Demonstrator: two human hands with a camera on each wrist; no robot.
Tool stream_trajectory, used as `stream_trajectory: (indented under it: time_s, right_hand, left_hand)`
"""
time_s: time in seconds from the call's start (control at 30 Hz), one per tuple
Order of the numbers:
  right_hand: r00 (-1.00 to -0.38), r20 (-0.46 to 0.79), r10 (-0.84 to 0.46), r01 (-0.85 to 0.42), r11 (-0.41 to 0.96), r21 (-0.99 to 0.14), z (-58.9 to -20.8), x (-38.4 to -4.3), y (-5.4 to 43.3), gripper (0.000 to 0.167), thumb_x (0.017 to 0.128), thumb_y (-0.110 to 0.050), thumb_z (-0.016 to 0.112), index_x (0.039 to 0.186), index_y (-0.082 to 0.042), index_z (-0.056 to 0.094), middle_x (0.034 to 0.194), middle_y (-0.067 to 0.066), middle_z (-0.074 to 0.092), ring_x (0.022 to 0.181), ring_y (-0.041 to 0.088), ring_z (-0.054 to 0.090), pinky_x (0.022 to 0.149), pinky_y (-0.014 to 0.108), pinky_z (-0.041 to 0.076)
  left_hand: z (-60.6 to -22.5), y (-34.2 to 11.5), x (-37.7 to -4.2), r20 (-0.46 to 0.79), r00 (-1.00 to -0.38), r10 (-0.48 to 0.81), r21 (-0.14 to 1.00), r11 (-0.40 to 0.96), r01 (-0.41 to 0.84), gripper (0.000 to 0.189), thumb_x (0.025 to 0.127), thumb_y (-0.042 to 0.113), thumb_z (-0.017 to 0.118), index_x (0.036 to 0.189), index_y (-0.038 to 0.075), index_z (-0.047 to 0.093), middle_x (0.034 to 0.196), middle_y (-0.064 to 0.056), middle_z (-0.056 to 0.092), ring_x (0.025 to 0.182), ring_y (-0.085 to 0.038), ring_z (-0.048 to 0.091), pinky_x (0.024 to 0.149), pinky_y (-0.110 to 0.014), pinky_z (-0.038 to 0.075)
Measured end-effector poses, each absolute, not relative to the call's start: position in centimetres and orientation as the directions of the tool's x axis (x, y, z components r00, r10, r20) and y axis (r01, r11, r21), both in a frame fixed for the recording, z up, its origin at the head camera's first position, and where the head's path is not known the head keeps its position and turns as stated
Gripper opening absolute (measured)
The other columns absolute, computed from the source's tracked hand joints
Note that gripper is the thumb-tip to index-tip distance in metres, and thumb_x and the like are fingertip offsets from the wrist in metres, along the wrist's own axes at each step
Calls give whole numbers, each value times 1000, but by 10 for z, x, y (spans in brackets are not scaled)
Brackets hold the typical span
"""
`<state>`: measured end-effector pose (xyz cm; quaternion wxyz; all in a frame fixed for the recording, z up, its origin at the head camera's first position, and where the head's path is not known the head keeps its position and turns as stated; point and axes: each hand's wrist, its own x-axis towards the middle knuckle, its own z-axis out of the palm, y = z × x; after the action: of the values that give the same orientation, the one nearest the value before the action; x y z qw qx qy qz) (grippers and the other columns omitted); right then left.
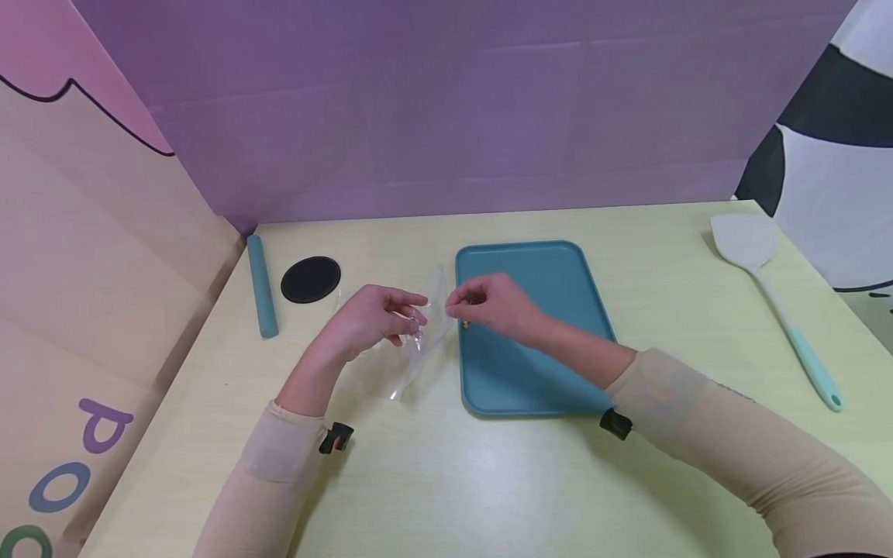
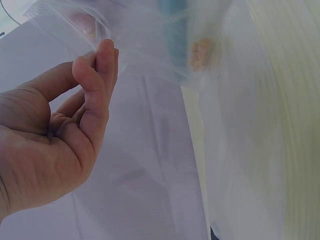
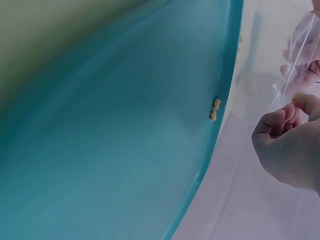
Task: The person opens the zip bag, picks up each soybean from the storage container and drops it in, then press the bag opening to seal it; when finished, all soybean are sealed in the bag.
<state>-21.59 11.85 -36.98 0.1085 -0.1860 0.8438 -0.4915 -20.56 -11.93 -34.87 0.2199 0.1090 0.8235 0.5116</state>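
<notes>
We list one table-top booth, likely a staged set, wider premises undetermined: one pale wood-grain table (image 1: 516, 488); one creased purple backdrop (image 1: 453, 116), behind; one printed panel (image 1: 84, 248) with coloured letters (image 1: 104, 411), left; one black-and-white printed panel (image 1: 837, 186), right.

Thin, glossy plastic is seen in the clear bag (image 1: 436, 329); smooth, satiny plastic in the tray (image 1: 558, 287) at four o'clock; a matt face on the black coaster (image 1: 310, 279) at nine o'clock.
</notes>
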Motion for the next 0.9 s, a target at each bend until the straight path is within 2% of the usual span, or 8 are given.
stream_trajectory:
  time_s: [0.2, 0.47, 0.57, 0.73, 0.9]
  right_hand:
    - [-902, -12, -431, -198, 439, -876, -373, -216, 117, 18, 95, -19, 73, 106, -6, 76, 91, 10, 68, 88, 38, 61, 70, 34, 51]
    - [-941, 5, -338, -153, 415, -897, -375, -220, 121, 23, 98, -20, 68, 110, -2, 73, 104, 19, 68, 93, 40, 61, 81, 49, 55]
    - [-952, -1, -305, -142, 447, -883, -380, -224, 125, 23, 99, -20, 67, 111, -1, 72, 105, 17, 68, 89, 34, 60, 78, 43, 56]
    - [-950, -25, -312, -160, 552, -818, -391, -228, 129, 16, 97, -17, 70, 103, -3, 76, 94, 9, 70, 80, 22, 57, 69, 31, 51]
    - [-932, -25, -360, -210, 597, -774, -402, -229, 129, 9, 93, -12, 73, 95, -4, 76, 83, 2, 68, 77, 20, 55, 66, 30, 46]
  left_hand:
    - [-349, -119, -206, -253, -876, 411, 889, 457, -42, 44, 94, 3, 69, 137, 2, 62, 110, -13, 72, 96, -28, 70, 74, -31, 58]
    - [-349, -119, -207, -261, -876, 405, 893, 447, -59, 44, 94, 2, 69, 138, 2, 61, 114, -16, 71, 94, -26, 70, 74, -32, 57]
    - [-349, -120, -207, -263, -876, 405, 894, 444, -63, 44, 94, 2, 68, 138, 2, 61, 116, -18, 70, 94, -26, 70, 74, -31, 57]
    - [-350, -120, -207, -258, -876, 407, 894, 444, -57, 44, 94, 1, 68, 138, 2, 61, 115, -19, 70, 94, -26, 70, 72, -30, 57]
    - [-349, -121, -207, -253, -877, 409, 894, 445, -51, 44, 94, 1, 68, 138, 2, 61, 114, -17, 71, 96, -29, 70, 73, -30, 57]
